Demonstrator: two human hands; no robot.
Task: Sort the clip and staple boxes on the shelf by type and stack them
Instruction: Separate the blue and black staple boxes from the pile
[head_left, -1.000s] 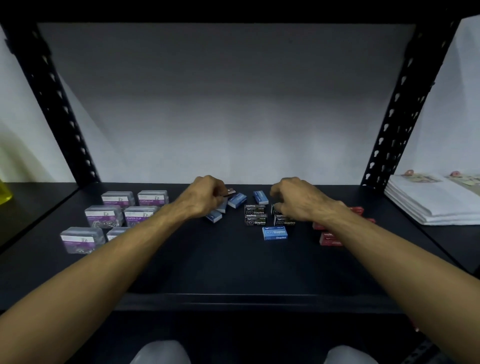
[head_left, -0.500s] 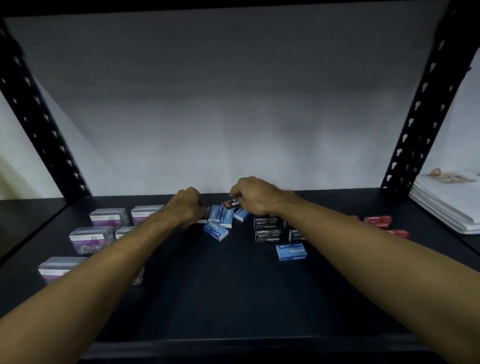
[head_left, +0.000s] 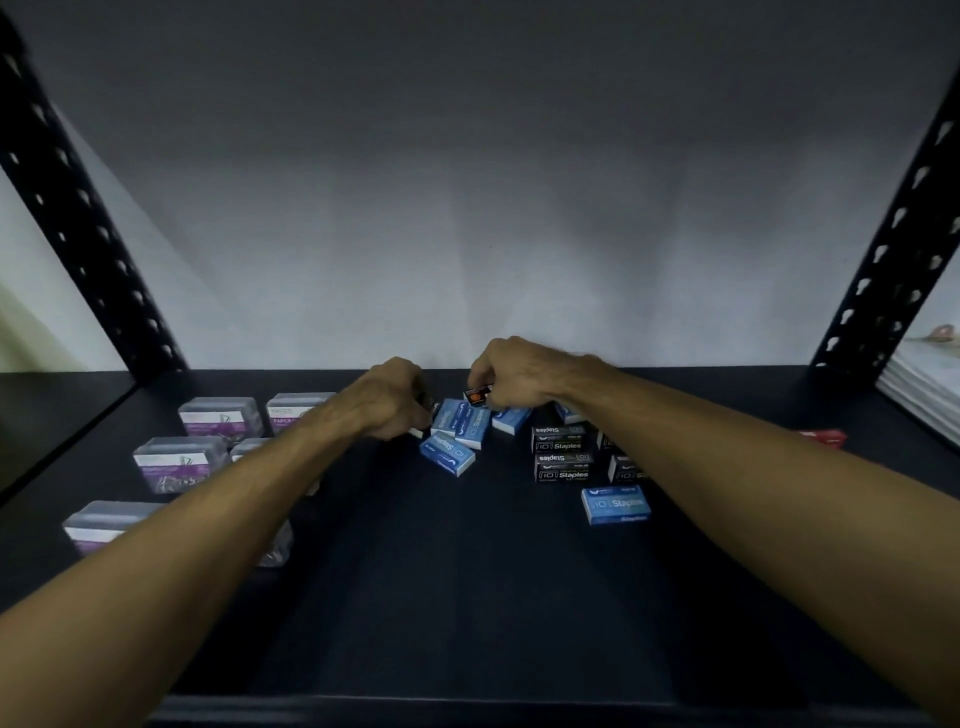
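- The right hand (head_left: 519, 371) reaches toward the back middle of the dark shelf (head_left: 467, 597), its curled fingers pinching a small black and orange box (head_left: 478, 396) just above the blue boxes.
- The left hand (head_left: 387, 397) sits beside it with fingers curled downward at the left end of the blue cluster; what it holds, if anything, cannot be told.
- Several blue staple boxes (head_left: 457, 431) lie jumbled between the two hands, one (head_left: 615, 505) lying apart nearer the front.
- Black staple boxes (head_left: 562, 452) sit in rows just right of them, partly under the right forearm.
- Clear paper clip boxes (head_left: 179, 460) with purple labels stand toward the left edge.
- A red box (head_left: 826, 438) lies near the right edge.
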